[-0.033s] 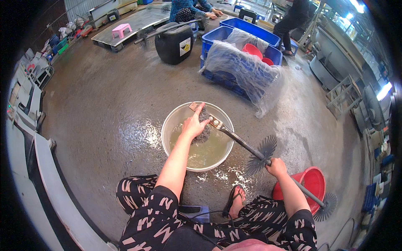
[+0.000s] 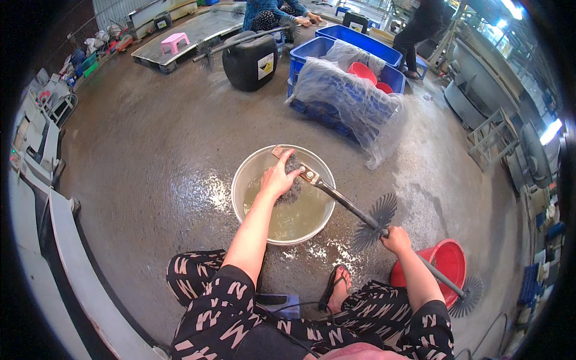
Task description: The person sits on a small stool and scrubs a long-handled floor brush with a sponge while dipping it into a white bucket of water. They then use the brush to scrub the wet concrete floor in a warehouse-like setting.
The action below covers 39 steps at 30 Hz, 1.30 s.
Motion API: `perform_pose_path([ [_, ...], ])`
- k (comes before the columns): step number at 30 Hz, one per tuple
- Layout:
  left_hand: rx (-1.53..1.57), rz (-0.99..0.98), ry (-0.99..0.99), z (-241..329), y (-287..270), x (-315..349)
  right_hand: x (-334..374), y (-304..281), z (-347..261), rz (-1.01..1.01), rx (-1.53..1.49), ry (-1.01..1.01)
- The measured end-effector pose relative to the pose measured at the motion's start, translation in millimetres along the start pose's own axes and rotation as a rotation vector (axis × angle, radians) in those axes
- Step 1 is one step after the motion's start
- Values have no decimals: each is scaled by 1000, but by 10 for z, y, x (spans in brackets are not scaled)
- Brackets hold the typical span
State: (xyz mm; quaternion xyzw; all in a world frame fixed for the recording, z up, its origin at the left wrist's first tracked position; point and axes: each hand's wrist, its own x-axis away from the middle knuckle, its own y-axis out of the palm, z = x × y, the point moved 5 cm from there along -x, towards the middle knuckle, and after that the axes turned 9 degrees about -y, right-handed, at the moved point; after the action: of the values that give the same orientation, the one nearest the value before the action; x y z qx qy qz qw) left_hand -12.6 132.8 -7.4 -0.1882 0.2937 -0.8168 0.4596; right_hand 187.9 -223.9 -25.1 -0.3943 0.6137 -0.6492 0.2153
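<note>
The long grey metal rod with round spiked discs [image 2: 360, 213] slants across the wet floor in front of you, its upper end lying over the rim of the round pale metal basin of cloudy yellowish water [image 2: 288, 228]. Your left hand [image 2: 279, 179] presses down over that end inside the basin, fingers curled on a dark scrubbing pad [image 2: 292, 189]; I cannot tell how tightly the grip closes there. Your right hand [image 2: 396, 239] has its grip clenched round the rod just below one spiked disc, well outside the basin. The rod's lower end runs past a red plastic bucket [image 2: 441, 261] at your right knee.

You sit low on the grey concrete floor [image 2: 156, 162], which is wet and shiny around the basin and to your right. Beyond the basin stands a blue plastic crate covered with clear plastic sheeting [image 2: 348, 96], and left of it a black plastic jerrycan [image 2: 249, 60]. Farther back lies a flat metal pallet [image 2: 198, 30] with a small pink plastic stool [image 2: 174, 42] on it, and another person in a blue patterned top [image 2: 270, 12] works near it. Grey metal frames [image 2: 492, 138] line the right side of the hall.
</note>
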Motion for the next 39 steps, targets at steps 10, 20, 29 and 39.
perform_pose_path([
  [10,126,71,164,141,369,372,-70,149,162,-9,-37,-30],
  [20,150,49,274,451,587,360,-116,158,269,-11,-30,-29],
  [29,325,116,204,51,381,182,-135,29,123,41,-97,-49],
  [39,501,288,27,-118,68,-56,-179,134,183,-1,-119,-59],
])
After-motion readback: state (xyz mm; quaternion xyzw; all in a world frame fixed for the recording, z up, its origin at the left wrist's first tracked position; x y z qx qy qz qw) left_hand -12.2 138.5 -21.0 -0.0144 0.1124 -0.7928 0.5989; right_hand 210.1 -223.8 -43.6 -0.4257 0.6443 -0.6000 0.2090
